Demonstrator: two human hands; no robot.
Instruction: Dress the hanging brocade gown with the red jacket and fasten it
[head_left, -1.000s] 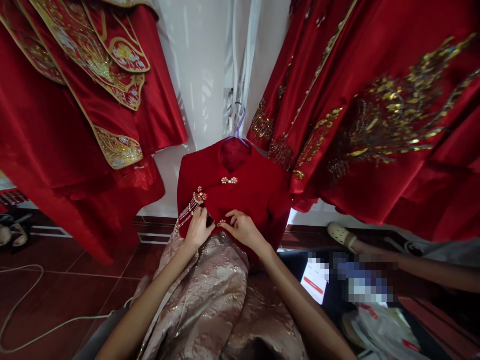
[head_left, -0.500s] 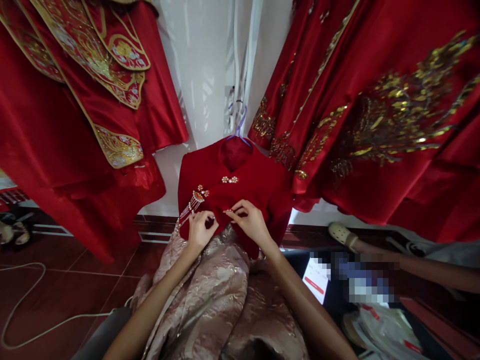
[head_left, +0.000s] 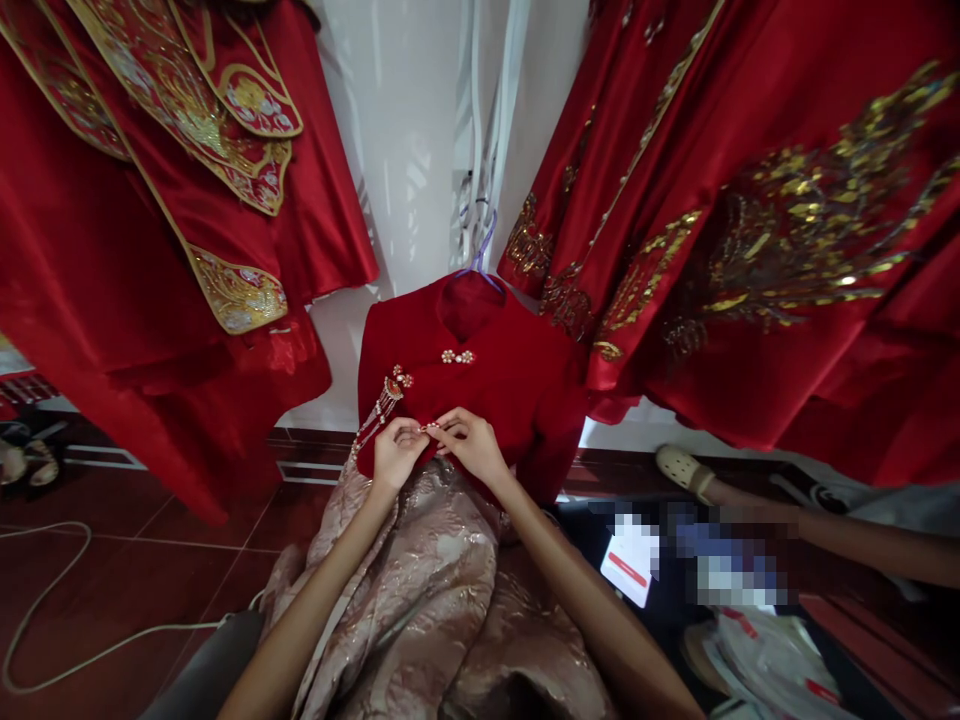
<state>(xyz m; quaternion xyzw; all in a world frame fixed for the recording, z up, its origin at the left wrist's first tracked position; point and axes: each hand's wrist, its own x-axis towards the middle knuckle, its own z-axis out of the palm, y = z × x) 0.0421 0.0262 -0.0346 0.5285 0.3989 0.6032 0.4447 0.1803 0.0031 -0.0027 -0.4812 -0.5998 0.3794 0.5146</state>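
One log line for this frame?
left hand: pinching small pearl clasp | right hand: pinching same clasp | dark red velvet jacket: on purple hanger

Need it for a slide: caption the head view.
The left hand and right hand pinch a clasp on a red jacket hung above brocade fabric.

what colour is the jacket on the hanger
The jacket is deep red; the head view shows it.

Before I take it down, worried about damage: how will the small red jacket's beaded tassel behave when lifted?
The beaded tassel on the red jacket hangs in loose strands, so probably floppy and swinging. Its thin strands look fragile and could snag.
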